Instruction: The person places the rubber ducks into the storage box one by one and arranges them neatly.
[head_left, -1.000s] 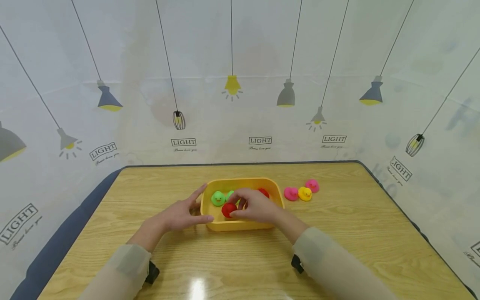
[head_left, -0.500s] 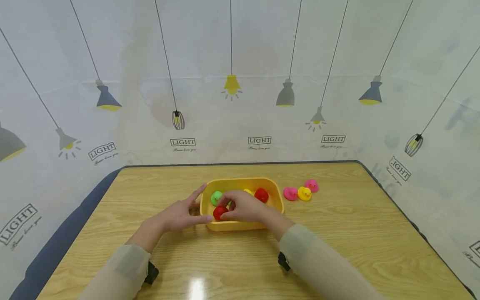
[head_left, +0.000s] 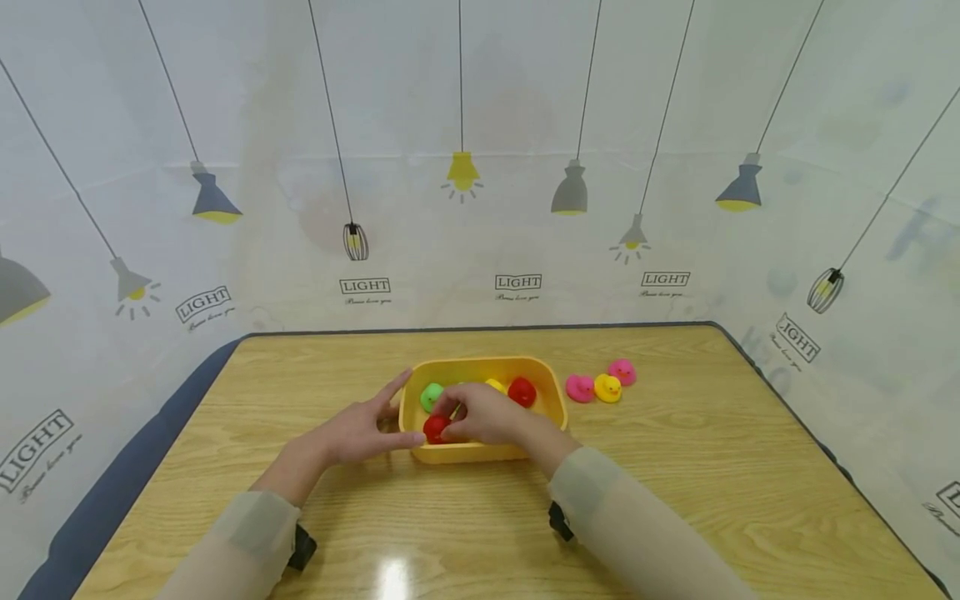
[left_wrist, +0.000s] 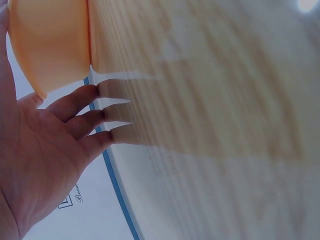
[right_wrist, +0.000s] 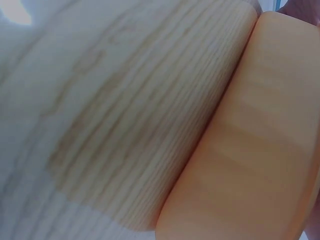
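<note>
In the head view, a yellow plastic bin (head_left: 557, 417) stands at the middle of the table. My right hand (head_left: 480, 412) reaches inside it and pinches a red rubber duck (head_left: 435, 430) near the left front corner. At the bin's left end is my left hand (head_left: 360, 429), its thumb and index finger stretched out to the rim. The left wrist view shows that hand's fingers (left_wrist: 82, 122) extended, with tips at the table. Also in the bin are a green duck (head_left: 431, 396), another red duck (head_left: 522, 392) and a yellow toy (head_left: 495, 385), partly hidden by the right hand.
To the right of the bin, two pink ducks (head_left: 580, 387) and a yellow duck (head_left: 608, 388) sit close together on the wooden table (head_left: 712, 450). A printed lamp-pattern sheet (head_left: 420, 233) hangs behind and around the table. The bin's wall (right_wrist: 260, 130) fills the right wrist view's right side.
My right hand has moved left and slightly toward me inside the bin, carrying the red duck to the left front corner. The left hand has stayed in place.
</note>
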